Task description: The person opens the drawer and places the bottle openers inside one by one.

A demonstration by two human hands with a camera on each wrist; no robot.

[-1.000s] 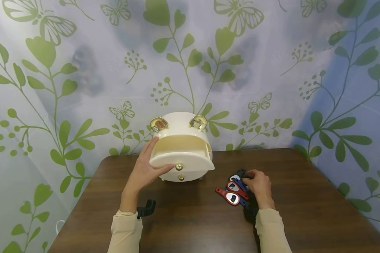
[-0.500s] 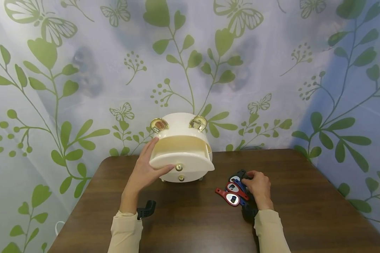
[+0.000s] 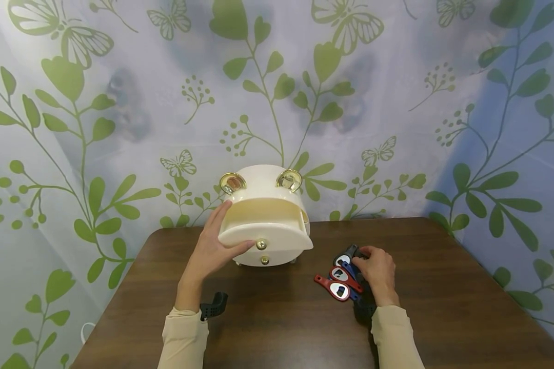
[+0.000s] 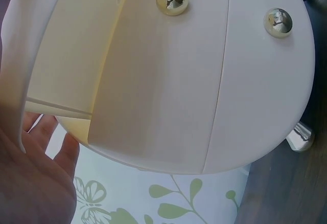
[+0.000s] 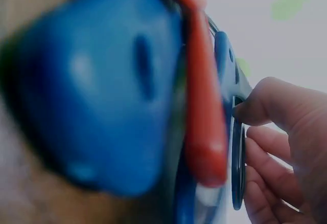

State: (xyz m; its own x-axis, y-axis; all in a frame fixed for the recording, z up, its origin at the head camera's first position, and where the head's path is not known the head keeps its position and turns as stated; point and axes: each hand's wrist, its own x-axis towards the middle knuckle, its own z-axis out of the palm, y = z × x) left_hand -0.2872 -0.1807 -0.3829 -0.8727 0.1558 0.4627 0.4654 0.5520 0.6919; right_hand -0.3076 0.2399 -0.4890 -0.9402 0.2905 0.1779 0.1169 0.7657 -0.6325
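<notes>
On the table stands a white, round, animal-like box with its upper drawer point(image 3: 265, 234) pulled out. My left hand point(image 3: 211, 248) rests against its left side, fingers stretched along the body and thumb across the drawer front beside the gold upper knob point(image 3: 261, 244). The left wrist view shows the fingertips point(image 4: 66, 152) beside the drawer's edge. To the right, my right hand point(image 3: 377, 269) pinches a black bottle opener point(image 3: 349, 253) at the pile's far side. Red bottle openers point(image 3: 323, 281) and blue ones point(image 3: 353, 295) lie overlapping next to it. Fingers partly hide the black opener.
Everything stands on a brown wooden table point(image 3: 277, 328). A patterned cloth point(image 3: 175, 92) hangs close behind the box. Two gold ears point(image 3: 289, 179) stick up from the box top. A black wrist mount point(image 3: 214, 305) juts from the left wrist.
The black bottle opener has tipped slightly upward in the right hand's fingers. The left hand and the pulled-out drawer keep their place, and the other openers lie as before.
</notes>
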